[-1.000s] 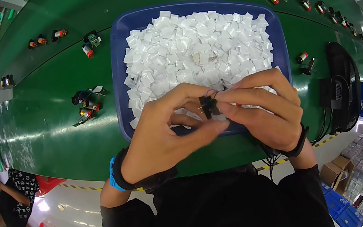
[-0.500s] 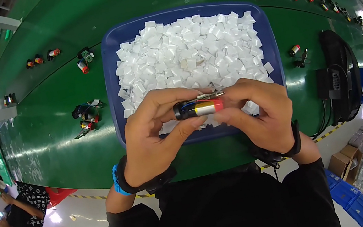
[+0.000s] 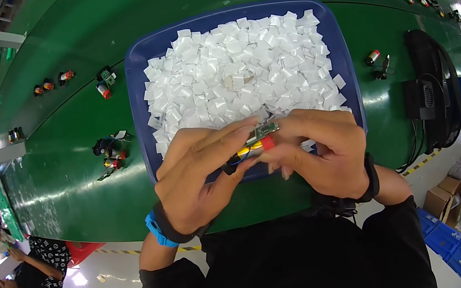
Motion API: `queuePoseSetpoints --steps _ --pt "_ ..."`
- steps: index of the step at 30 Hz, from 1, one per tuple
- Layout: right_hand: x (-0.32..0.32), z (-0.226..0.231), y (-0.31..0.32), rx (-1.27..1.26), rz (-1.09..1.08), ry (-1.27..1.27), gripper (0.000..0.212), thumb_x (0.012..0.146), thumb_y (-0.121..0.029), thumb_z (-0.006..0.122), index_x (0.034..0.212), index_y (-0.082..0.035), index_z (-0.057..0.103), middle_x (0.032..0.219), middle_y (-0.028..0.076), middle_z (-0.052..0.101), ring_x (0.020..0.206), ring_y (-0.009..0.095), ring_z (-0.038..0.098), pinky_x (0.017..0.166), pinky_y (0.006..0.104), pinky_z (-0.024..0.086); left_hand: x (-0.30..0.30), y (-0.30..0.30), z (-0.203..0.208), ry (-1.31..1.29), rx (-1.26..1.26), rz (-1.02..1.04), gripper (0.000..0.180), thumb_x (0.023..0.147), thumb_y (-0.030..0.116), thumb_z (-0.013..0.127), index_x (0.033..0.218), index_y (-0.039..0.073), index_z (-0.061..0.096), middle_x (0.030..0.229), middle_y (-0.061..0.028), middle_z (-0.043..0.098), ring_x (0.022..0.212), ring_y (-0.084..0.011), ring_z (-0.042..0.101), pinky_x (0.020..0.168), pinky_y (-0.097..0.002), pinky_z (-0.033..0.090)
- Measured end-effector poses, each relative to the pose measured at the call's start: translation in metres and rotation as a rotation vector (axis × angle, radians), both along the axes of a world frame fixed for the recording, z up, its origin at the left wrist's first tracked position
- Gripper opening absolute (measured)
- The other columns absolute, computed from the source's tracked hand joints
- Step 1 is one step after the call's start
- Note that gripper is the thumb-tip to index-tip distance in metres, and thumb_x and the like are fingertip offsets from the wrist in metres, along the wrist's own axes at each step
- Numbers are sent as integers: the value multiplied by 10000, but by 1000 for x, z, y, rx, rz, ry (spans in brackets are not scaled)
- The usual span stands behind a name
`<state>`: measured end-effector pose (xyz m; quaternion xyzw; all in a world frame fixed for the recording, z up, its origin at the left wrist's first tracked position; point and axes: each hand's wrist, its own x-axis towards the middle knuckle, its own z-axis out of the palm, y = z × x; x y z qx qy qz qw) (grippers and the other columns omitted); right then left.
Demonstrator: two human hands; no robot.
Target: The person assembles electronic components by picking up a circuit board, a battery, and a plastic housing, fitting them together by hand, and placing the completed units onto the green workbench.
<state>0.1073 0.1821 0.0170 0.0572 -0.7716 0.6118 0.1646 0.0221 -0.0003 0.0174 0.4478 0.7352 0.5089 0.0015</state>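
Green bench (image 3: 63, 173) surface fills the view, curving with the lens, with a factory floor visible below its near edge.

1. Position of the work piece. One small cylindrical battery cell (image 3: 253, 149) with a red end cap and a narrow green circuit strip (image 3: 262, 131) along its top sits between both hands, directly over the near rim of the blue tray (image 3: 139, 98). Its long axis runs from 9 o'clock to 3 o'clock, tilted slightly up at the 3 o'clock end. Thin blue and black wires appear to leave it at the 9 o'clock end; the view there is partly blocked by fingers.

2. State of the hands. The left hand (image 3: 200, 180) is closed around the 9 o'clock end of the cell, fingers curled over the top and thumb beneath. The right hand (image 3: 321, 152) pinches the 3 o'clock end near the red cap, fingers bent inward. Both hands touch the cell; neither is nearer than the other.

3. Count.
- Tray: one, at 12 o'clock from the hands, heaped with small white square pads (image 3: 236, 69), too many to count.
- Loose cells on the bench: roughly four at 10 o'clock, a cluster (image 3: 112, 152) at 9 o'clock, and a row towards 1 o'clock.
- Black device (image 3: 434, 89) with cables: one, at 3 o'clock.
- Other people (image 3: 25, 273): two, at 8 o'clock, well apart.
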Motion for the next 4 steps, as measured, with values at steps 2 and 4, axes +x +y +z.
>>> queuePoseSetpoints --steps 2,4 --pt "1 -1 -1 -70 27 -73 163 848 -16 727 970 76 671 734 117 692 558 126 652 484 208 470 0 -1 0 33 -17 1 487 683 -17 822 1144 56 681 1132 -91 713 917 -221 652 762 -282 533" --pt "1 0 -2 -169 43 -181 151 871 -13 707 983 81 670 758 122 698 569 141 665 493 212 488 -1 -2 -1 53 -25 3 498 678 -16 825 1148 66 682 1134 -86 714 920 -222 651 766 -279 533"
